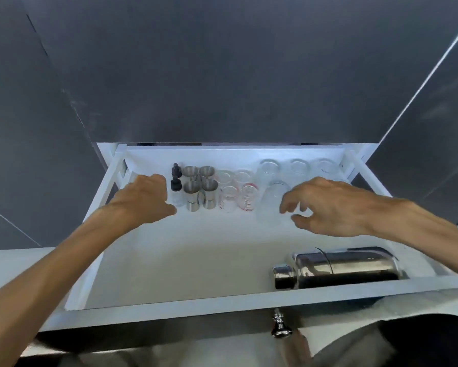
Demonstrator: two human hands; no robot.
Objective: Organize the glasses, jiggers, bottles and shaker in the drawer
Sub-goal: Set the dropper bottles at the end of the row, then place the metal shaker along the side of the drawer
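White drawer [153, 260] holds shiny steel shaker [339, 267] sideways.

Both your bare forearms reach forward from the lower corners of the view, converging a little toward the middle. Your left hand [145, 197] is knuckles-up, its fingers curled under into a loose fist with the thumb tip pointing right. Your right hand [328, 205] hangs palm-down, fingers spread and bent, thumb apart from them, closed on nothing.
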